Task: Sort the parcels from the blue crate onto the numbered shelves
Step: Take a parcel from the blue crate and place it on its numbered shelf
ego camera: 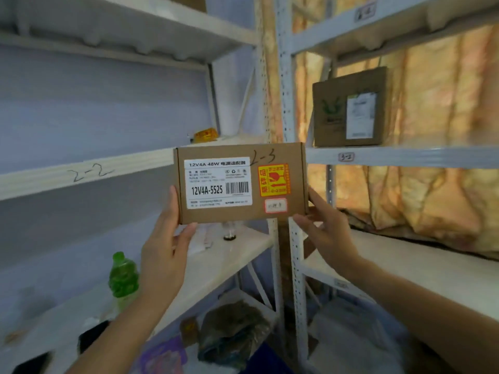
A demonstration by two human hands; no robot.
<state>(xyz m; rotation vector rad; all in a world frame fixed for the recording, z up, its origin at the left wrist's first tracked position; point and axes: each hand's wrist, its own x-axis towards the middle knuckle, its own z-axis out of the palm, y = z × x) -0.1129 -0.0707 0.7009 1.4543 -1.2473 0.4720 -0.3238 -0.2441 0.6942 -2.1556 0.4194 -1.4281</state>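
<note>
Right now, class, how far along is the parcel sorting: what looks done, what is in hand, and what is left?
Done: a brown box stands on the shelf labelled 3-2. In hand: the left hand and right hand hold a cardboard parcel marked 2-3, off any shelf. Left: shelving it; the nearest shelf edge reads 2-2, so not there. Bagged items lie low down; whether they await sorting cannot be told.

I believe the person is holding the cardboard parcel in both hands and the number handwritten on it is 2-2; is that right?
Not quite. The head view shows the number handwritten on the cardboard parcel is 2-3, not 2-2; 2-2 is written on the shelf edge to its left. The left hand and right hand do hold it.
</note>
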